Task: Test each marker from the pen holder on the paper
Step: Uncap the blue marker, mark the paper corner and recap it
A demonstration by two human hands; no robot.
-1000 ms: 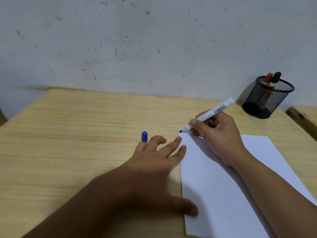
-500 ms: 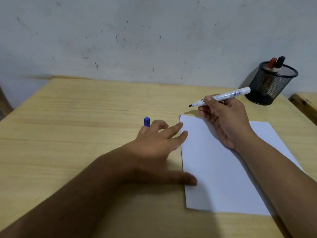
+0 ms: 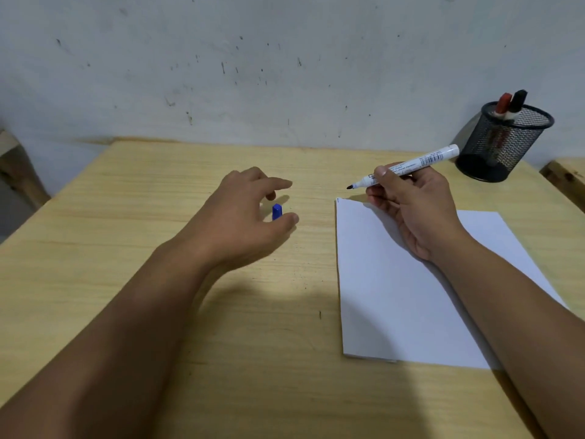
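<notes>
White-barrelled marker (image 3: pixel 408 166) sits pinched in your right hand (image 3: pixel 411 207), above the white paper sheet's (image 3: pixel 395 296) far corner, tip pointing left, tail toward the black mesh pen holder (image 3: pixel 503 144). Your left hand (image 3: pixel 240 217) hovers, fingers loosely spread, around the upright blue cap (image 3: pixel 277 212) on the wooden table (image 3: pixel 126 198).

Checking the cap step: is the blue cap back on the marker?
No: the blue cap stands on the table by the left hand, while the marker tip is bare.

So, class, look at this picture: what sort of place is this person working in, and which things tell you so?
Probably a plain study or desk corner: a wooden desk against a scuffed bare wall, a mesh pen holder with markers, and a sheet of white paper.
</notes>
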